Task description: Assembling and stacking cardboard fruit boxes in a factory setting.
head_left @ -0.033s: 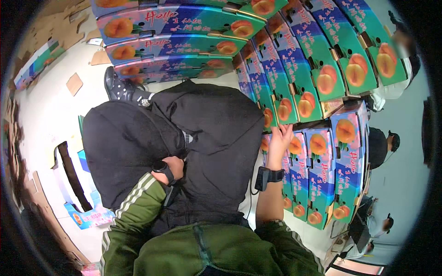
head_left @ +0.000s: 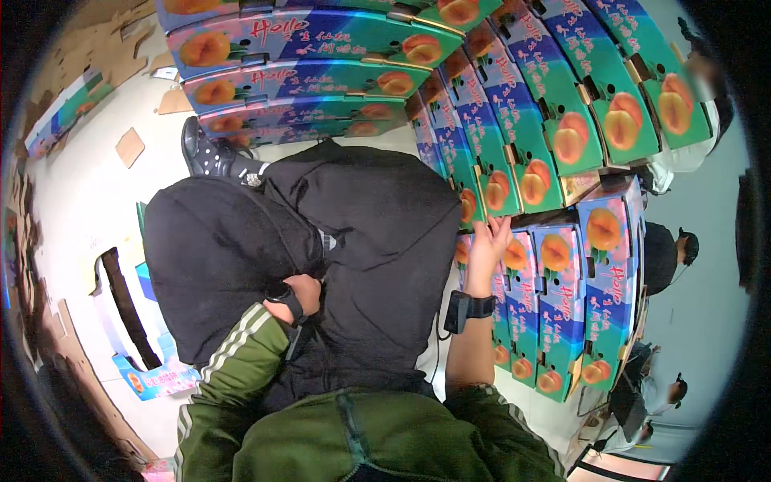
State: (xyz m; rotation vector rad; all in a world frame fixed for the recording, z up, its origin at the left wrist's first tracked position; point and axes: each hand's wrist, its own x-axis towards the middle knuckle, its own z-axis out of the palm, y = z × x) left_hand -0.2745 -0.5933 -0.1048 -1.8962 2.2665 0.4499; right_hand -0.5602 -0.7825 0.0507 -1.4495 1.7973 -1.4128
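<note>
My left hand (head_left: 305,296), with a dark watch on its wrist, rests curled on my lap against the black trousers (head_left: 361,217). Its fingertips are tucked out of sight, and I cannot make out whether they hold anything. To the right, my right hand (head_left: 491,241) reaches up to the stacked fruit cartons. Its stretched, slightly parted fingers touch the lower edge of a green and blue carton (head_left: 496,189) in the upper stack. Below the hand stand more cartons (head_left: 560,305) with peach pictures. A small black device (head_left: 459,312) is strapped to my right wrist.
Another carton stack (head_left: 321,48) rises ahead of my knees. On the floor at left lies an open carton piece (head_left: 157,377) with a dark slot, near a cardboard scrap (head_left: 129,148). Flattened cardboard (head_left: 88,386) lines the far left. People (head_left: 662,257) are beyond the right stacks.
</note>
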